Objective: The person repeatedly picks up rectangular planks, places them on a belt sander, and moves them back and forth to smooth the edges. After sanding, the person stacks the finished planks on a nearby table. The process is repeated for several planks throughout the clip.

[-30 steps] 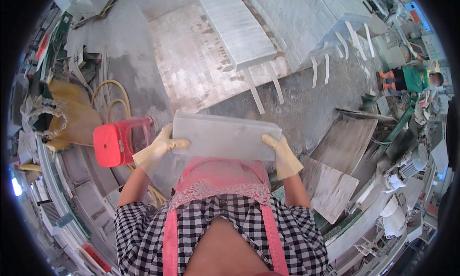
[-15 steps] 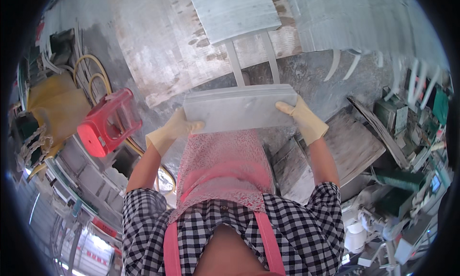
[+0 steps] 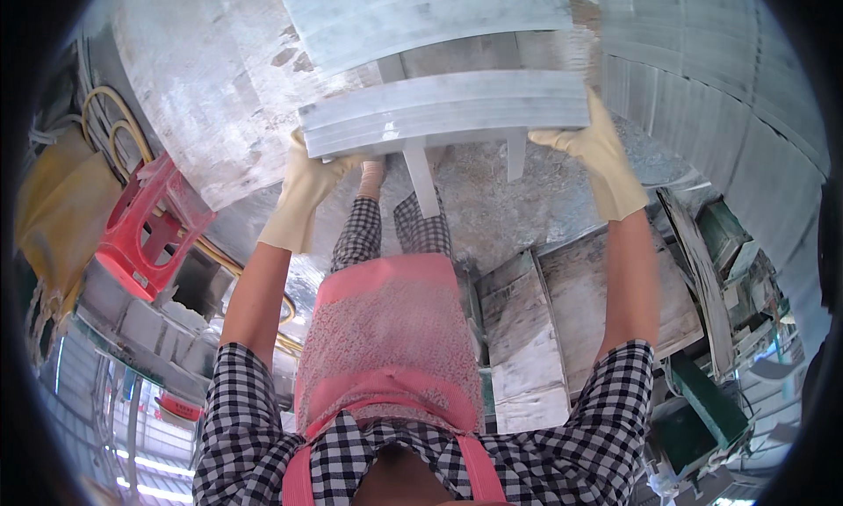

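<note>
At far left: one yellow sheet (image 3: 60,209), creased; just beside it, one red plastic stool (image 3: 132,258), out of your way. Next, one stained pale board (image 3: 206,124) on the floor, its near edge left of your reach.

Left hand (image 3: 309,190): yours, gloved in cream, closed around the left end of the slabs, thumb along the lower edge.

Centre: one stack of grey slabs (image 3: 448,111), thin, layered, held crosswise in front of you. Beyond it, one larger pale block (image 3: 430,14). Below its near edge, two pale strips (image 3: 421,177); contact with the slabs cannot be told.

Right hand (image 3: 597,155): yours, likewise gloved, clasping the right end.

Far right: one tall pale stack (image 3: 702,58), apart from your load.

Step in hand, as judged: a two-handed carry, slabs held out toward the block. Next move calls for level ends, an even grip on every layer, and fingertips kept from beneath as weight comes down.
</note>
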The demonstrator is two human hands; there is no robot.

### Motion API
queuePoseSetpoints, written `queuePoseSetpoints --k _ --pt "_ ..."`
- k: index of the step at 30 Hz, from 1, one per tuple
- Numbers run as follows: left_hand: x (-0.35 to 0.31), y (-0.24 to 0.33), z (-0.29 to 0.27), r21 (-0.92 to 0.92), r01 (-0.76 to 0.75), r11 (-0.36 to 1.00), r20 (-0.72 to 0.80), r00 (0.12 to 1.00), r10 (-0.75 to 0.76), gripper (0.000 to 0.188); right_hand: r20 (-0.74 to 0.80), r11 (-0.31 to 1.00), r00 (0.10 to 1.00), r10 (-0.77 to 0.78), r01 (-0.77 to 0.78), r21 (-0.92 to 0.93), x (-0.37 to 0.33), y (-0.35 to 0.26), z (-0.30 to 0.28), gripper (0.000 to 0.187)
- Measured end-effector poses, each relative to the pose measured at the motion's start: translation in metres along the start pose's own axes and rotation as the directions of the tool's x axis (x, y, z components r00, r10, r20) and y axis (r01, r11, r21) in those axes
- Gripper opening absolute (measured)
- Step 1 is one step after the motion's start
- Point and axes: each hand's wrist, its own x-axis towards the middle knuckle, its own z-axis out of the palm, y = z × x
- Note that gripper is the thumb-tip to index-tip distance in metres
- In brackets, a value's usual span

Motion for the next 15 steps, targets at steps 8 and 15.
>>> queuePoseSetpoints --k 8,15 --pt "0.019 0.037 0.055 0.467 -0.375 0.801 -0.346 0.756 0.555 0.044 -0.178 0.928 0.984 -0.027 0.091 0.362 0.045 0.009 -0.003 0.062" --pt "0.036 0.032 0.057 0.503 -0.253 0.826 -0.43 0.756 0.494 0.038 -0.348 0.993 0.937 -0.016 -0.026 -0.114 0.064 0.014 0.008 0.057"
